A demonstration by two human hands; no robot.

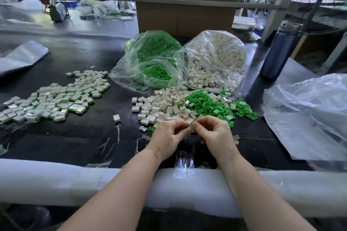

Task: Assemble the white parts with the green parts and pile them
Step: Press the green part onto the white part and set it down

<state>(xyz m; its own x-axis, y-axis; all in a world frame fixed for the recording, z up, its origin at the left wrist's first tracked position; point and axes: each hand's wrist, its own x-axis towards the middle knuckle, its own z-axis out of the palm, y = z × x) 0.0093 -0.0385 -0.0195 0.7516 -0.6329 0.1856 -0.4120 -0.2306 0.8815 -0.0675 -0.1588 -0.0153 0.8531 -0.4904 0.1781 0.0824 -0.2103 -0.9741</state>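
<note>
My left hand [168,136] and my right hand [214,132] meet just above the black table [75,142], fingertips together. Between them I pinch a small green part [191,126] against a white part that is mostly hidden by my fingers. Right behind my hands lie loose white parts [163,107] and a heap of loose green parts [206,104]. A broad pile of assembled white-and-green pieces [54,99] spreads over the left of the table. One white piece [116,118] lies alone between the piles.
Two open clear bags stand behind the loose parts, one of green parts [154,56], one of white parts [221,56]. A dark blue bottle [279,50] stands at the right, crumpled plastic sheeting [309,118] beside it. A cardboard box [185,17] is at the back, and a white foam-padded rail [56,180] edges the table.
</note>
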